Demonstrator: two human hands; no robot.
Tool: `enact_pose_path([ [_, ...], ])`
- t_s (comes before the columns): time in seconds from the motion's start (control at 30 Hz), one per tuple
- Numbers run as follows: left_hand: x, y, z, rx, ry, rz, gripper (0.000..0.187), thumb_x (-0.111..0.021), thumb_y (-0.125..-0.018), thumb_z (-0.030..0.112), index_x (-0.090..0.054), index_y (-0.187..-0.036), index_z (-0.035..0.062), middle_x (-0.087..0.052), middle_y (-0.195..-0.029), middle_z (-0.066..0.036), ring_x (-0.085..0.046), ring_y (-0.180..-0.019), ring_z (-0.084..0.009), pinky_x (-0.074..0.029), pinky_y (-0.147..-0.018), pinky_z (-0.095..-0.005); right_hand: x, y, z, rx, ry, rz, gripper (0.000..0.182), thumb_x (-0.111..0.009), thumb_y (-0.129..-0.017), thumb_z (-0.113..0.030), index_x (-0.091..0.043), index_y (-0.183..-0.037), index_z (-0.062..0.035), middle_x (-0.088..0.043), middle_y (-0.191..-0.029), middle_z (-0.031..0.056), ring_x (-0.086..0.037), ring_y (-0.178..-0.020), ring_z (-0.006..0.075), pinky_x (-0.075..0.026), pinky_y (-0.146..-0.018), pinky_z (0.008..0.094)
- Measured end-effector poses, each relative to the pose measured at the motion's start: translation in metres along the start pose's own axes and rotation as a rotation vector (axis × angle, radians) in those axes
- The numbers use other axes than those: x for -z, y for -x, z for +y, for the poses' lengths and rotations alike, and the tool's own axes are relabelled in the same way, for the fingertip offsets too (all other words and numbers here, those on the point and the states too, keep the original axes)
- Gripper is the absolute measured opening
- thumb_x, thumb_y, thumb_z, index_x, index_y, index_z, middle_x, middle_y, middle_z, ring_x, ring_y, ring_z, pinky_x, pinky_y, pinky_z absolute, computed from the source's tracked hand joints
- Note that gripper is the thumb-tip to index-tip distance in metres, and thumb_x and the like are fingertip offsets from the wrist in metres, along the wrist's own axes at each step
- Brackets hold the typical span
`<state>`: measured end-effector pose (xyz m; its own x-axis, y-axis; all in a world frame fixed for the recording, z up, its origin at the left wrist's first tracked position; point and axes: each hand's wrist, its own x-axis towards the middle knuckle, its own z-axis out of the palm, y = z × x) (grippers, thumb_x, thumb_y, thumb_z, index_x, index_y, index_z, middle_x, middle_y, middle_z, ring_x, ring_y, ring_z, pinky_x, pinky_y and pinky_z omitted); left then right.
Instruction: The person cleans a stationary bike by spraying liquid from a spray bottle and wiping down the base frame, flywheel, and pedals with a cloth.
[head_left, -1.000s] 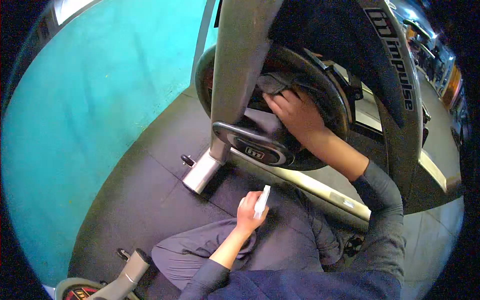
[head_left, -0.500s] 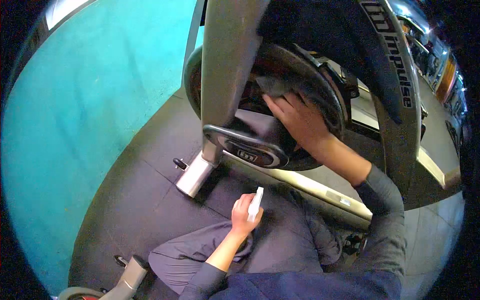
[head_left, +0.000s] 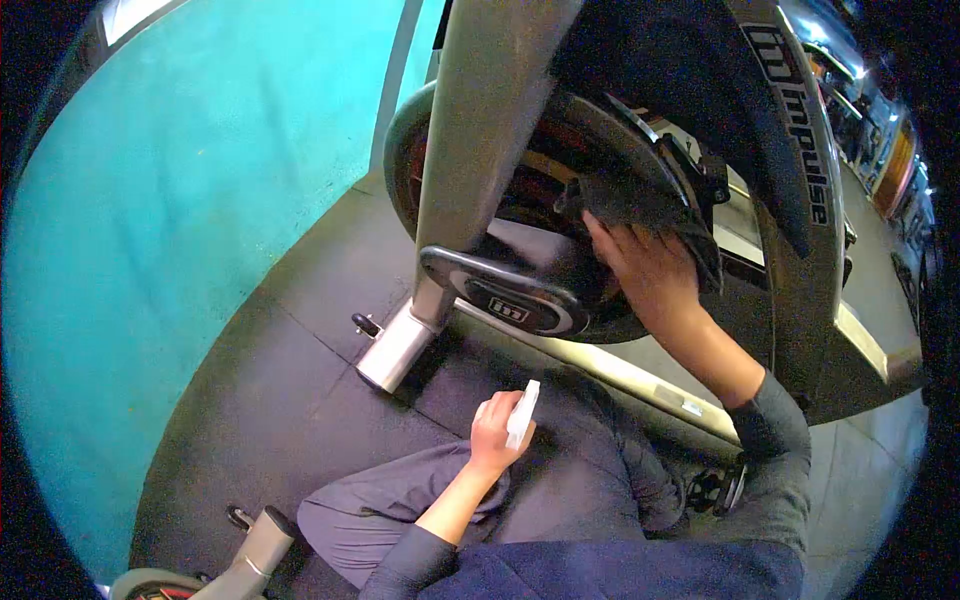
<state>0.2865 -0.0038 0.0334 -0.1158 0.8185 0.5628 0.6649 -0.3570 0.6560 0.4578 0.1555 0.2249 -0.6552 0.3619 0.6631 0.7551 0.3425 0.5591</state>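
My right hand (head_left: 655, 275) presses a dark grey cloth (head_left: 640, 205) against the side of the exercise bike's flywheel (head_left: 560, 135). Its fingers lie on the cloth, with part of it bunched past the fingertips. Below the hand is a black pedal (head_left: 508, 300) with a logo plate. Over my lap, my left hand (head_left: 495, 435) is closed around a slim white object (head_left: 523, 415); its lower part is hidden by the palm and its kind cannot be made out.
The bike's grey frame post (head_left: 490, 130) rises left of the cloth, ending in a silver foot (head_left: 398, 350) with a small wheel. A panel marked Impulse (head_left: 795, 130) stands at right. A teal wall (head_left: 190, 220) borders the dark tiled floor (head_left: 290, 350). Another machine's foot (head_left: 255, 550) is lower left.
My right hand and the cloth have slid right and slightly down across the flywheel. The view has shifted a little; my left hand still holds the white object.
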Motion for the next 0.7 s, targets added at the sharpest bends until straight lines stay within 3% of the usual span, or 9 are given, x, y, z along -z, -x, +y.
enact_pose_path([
  [0.1,-0.004,-0.002,-0.003,0.029,0.002,-0.016,0.038,-0.068,-0.066,0.008,-0.057,-0.102,0.0043,-0.06,-0.094,-0.011,-0.059,-0.083,-0.0324,-0.047,-0.074,-0.0395,0.005,0.0,0.001,-0.029,-0.022,-0.132,0.053,-0.052,-0.081,-0.018,-0.051,-0.133,-0.0248,-0.057,-0.095,-0.0032,-0.056,-0.097,0.0142,-0.047,-0.085,0.0293],
  [0.23,-0.002,-0.005,-0.004,0.03,-0.004,-0.024,0.04,-0.068,-0.065,0.008,-0.057,-0.103,0.0038,-0.061,-0.096,-0.011,-0.06,-0.084,-0.0316,-0.047,-0.075,-0.039,-0.01,-0.027,-0.012,-0.031,-0.059,-0.135,0.055,-0.053,-0.079,-0.019,-0.05,-0.134,-0.0219,-0.057,-0.093,-0.0016,-0.057,-0.092,0.0144,-0.049,-0.078,0.0278],
  [0.3,-0.001,-0.002,-0.002,0.036,0.001,-0.041,0.04,-0.068,-0.065,0.008,-0.056,-0.103,0.0039,-0.061,-0.096,-0.011,-0.06,-0.085,-0.0315,-0.047,-0.075,-0.0388,-0.019,-0.052,-0.019,0.009,-0.153,0.054,0.046,-0.054,-0.077,-0.017,-0.057,-0.123,-0.017,-0.057,-0.088,0.0005,-0.057,-0.089,0.0162,-0.051,-0.073,0.0288],
  [0.5,0.0,0.0,0.005,-0.009,-0.026,-0.03,0.04,-0.069,-0.065,0.008,-0.056,-0.103,0.0053,-0.06,-0.094,-0.011,-0.059,-0.085,-0.0317,-0.046,-0.076,-0.0391,-0.03,-0.107,-0.033,0.042,-0.392,0.098,0.023,-0.054,-0.077,-0.013,-0.06,-0.098,-0.0129,-0.057,-0.086,0.0035,-0.058,-0.09,0.0195,-0.052,-0.076,0.0331],
  [0.6,0.003,0.0,0.006,-0.088,-0.019,-0.014,0.037,-0.065,-0.067,0.007,-0.055,-0.103,0.002,-0.057,-0.089,-0.014,-0.057,-0.078,-0.034,-0.046,-0.069,-0.0407,-0.02,-0.094,-0.032,-0.067,-0.494,0.071,0.031,-0.055,-0.077,-0.013,-0.061,-0.107,-0.0135,-0.057,-0.087,0.0045,-0.058,-0.091,0.0198,-0.052,-0.076,0.0338],
  [0.63,0.004,0.003,0.006,-0.061,-0.025,-0.023,0.038,-0.067,-0.067,0.008,-0.055,-0.103,0.003,-0.058,-0.091,-0.013,-0.058,-0.081,-0.033,-0.046,-0.072,-0.04,-0.014,-0.086,-0.031,-0.065,-0.494,0.072,0.031,-0.055,-0.077,-0.013,-0.061,-0.107,-0.0135,-0.057,-0.087,0.0045,-0.058,-0.091,0.0198,-0.052,-0.076,0.0338],
  [0.7,0.003,0.007,0.005,-0.005,-0.024,-0.041,0.04,-0.069,-0.065,0.009,-0.056,-0.103,0.0049,-0.06,-0.094,-0.011,-0.059,-0.087,-0.031,-0.046,-0.078,-0.0386,0.0,-0.062,-0.022,-0.155,-0.333,-0.077,0.045,-0.054,-0.077,-0.012,-0.057,-0.122,-0.0148,-0.06,-0.096,0.0048,-0.059,-0.096,0.021,-0.051,-0.081,0.0347],
])
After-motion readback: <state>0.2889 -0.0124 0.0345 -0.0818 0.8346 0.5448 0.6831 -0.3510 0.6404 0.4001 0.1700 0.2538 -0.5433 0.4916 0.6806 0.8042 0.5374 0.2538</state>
